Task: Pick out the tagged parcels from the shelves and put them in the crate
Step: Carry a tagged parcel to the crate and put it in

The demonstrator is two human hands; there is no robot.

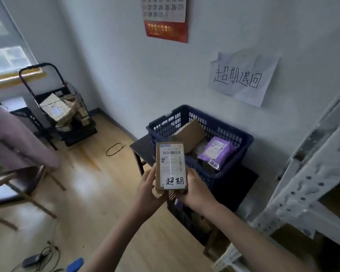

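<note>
A small brown cardboard parcel (170, 165) with a white shipping label and a handwritten tag stands upright in front of me. My left hand (148, 188) grips its lower left edge and my right hand (194, 190) grips its lower right side. Just behind it sits the dark blue plastic crate (227, 132) on a low dark table (143, 148). Inside the crate lie a brown box (188, 133) and a purple bag parcel (217, 151) with a handwritten tag.
A grey metal shelf frame (310, 181) rises at the right. A handwritten paper sign (243, 77) and a calendar (165, 18) hang on the wall. At the left are a black trolley (67, 114) of boxes, a wooden chair (20, 189) and a person's sleeve (14, 142). Cables lie on the floor.
</note>
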